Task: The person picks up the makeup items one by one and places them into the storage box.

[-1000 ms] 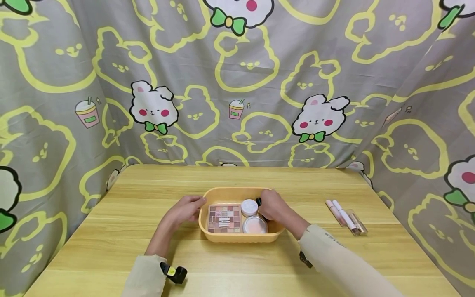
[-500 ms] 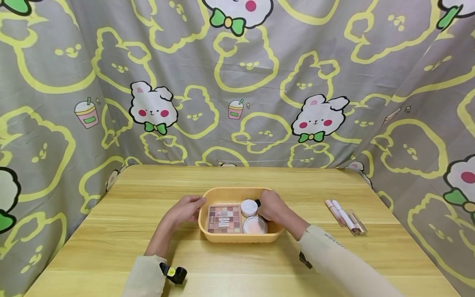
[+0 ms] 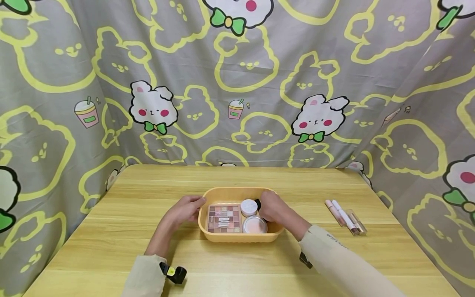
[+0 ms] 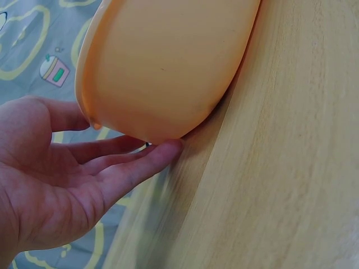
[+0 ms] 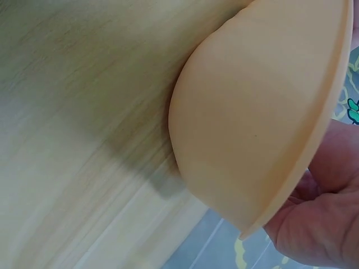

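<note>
A yellow-orange plastic basket (image 3: 243, 238) stands on the table. An eyeshadow palette (image 3: 224, 218), a white round jar (image 3: 249, 207) and a round powder compact (image 3: 255, 225) lie inside it. My left hand (image 3: 186, 208) touches the basket's left end, thumb at the rim; in the left wrist view its fingers (image 4: 137, 171) extend fairly straight along the outer wall. Reaching over the right rim, my right hand (image 3: 273, 207) has its fingers curled inside the basket. A small black item (image 3: 258, 202) pokes out by those fingers, the rest hidden by the hand.
Several slim cosmetic tubes (image 3: 343, 216), pink, white and clear, lie side by side on the wooden table (image 3: 148, 181) to the right of the basket. A patterned grey curtain (image 3: 200, 144) hangs behind and along both sides.
My right hand shifts very slightly within the basket, and the jar and compact move a touch leftward. The left hand and the basket stay in place.
</note>
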Demonstrator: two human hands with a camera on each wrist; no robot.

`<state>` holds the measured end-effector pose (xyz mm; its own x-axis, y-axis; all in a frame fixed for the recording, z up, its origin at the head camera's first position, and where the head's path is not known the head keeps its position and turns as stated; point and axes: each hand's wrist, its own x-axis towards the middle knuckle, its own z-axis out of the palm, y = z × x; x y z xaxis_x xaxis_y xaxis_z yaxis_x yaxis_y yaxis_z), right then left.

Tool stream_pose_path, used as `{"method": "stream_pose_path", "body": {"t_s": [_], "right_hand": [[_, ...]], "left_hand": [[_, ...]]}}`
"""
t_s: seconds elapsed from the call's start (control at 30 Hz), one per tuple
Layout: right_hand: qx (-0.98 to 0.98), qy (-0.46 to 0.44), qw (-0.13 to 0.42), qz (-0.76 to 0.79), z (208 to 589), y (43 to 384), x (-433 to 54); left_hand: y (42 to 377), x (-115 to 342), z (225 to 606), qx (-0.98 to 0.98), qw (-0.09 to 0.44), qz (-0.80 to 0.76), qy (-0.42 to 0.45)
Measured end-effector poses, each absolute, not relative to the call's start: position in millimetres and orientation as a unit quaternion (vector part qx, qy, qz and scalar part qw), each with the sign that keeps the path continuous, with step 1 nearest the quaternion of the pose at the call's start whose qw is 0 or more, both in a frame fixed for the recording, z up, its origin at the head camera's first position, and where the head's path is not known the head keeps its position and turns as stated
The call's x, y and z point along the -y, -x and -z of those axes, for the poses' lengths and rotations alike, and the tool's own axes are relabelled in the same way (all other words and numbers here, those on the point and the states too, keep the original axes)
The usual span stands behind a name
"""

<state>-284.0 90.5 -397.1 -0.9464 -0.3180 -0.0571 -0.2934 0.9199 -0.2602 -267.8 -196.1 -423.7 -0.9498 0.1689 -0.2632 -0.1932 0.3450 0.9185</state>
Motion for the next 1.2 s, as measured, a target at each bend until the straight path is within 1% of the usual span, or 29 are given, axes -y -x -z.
{"method": "stream_pose_path", "body": {"t_s": [0.53,0.77,1.07,1.2], "right_hand": [[-0.977,0.165,0.034,0.128,399,285,-92],[-0.975,0.162,0.049,0.146,397,284,-94],[-0.973,0.145,0.048,0.172,384,283,-98],[-0.974,0.129,0.055,0.179,380,285,-101]], "left_hand": [[269,196,425,-0.798,0.155,-0.583,0.006],[268,196,425,-0.798,0.156,-0.583,0.004],[268,196,426,-0.801,0.152,-0.579,0.006],[268,196,425,-0.800,0.153,-0.579,0.002]]}}
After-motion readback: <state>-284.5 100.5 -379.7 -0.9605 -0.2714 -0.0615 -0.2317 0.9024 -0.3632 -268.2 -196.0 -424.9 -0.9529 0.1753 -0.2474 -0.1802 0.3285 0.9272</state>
